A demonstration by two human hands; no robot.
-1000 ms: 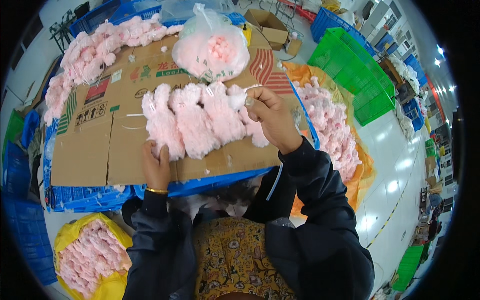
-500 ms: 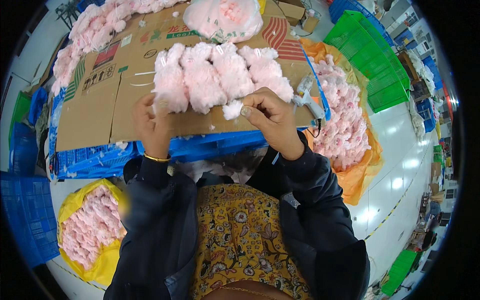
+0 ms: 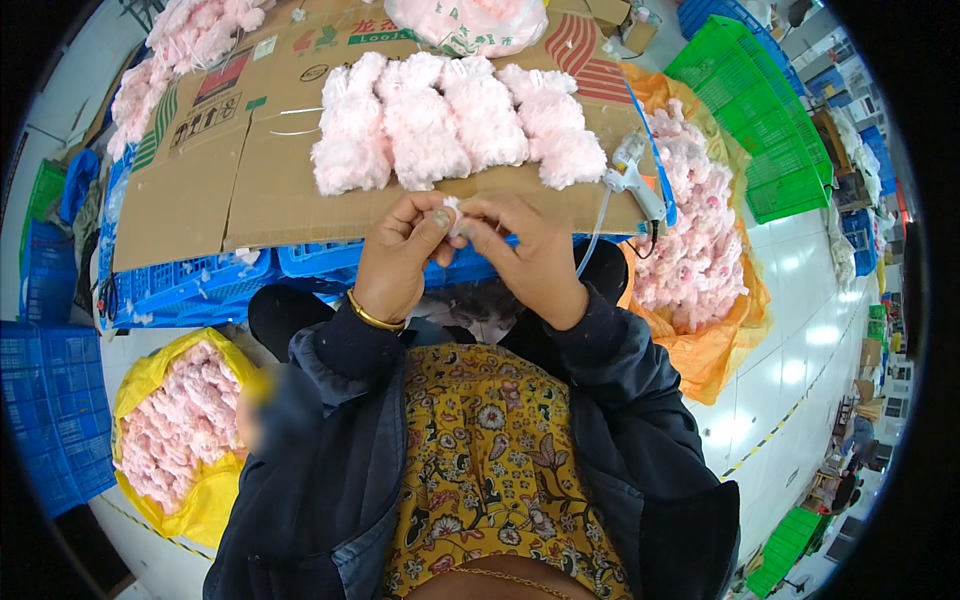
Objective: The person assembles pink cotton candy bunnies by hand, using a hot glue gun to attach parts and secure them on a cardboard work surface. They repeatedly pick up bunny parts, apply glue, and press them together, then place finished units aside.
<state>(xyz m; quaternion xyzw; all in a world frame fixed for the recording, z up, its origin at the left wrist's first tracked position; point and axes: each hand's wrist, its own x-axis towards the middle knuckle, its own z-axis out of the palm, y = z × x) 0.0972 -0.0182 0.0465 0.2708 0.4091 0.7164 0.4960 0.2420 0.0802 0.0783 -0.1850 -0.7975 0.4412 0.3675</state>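
Just off the near edge of the cardboard, my left hand (image 3: 398, 258) and my right hand (image 3: 528, 252) meet with fingers pinched together. Between their fingertips is a small pale-pink fluffy tuft (image 3: 453, 207), mostly hidden by the fingers. Beyond them, a row of several pink plush pieces (image 3: 425, 130) lies side by side on the flattened cardboard (image 3: 275, 170). To the right of that row rests a white glue gun (image 3: 636, 188), its cord hanging over the edge.
A clear bag of pink fluff (image 3: 468, 25) sits at the far side, and more pink plush (image 3: 200, 35) is heaped far left. Blue crates (image 3: 190, 295) support the cardboard. Filled sacks, orange (image 3: 715, 365) at right and yellow (image 3: 210, 500) at left, flank me. Green crates (image 3: 750, 125) stand at right.
My left hand has moved right, away from the plush row, and my right hand has drawn the tuft nearer to me. Both hands now come together at the tuft.
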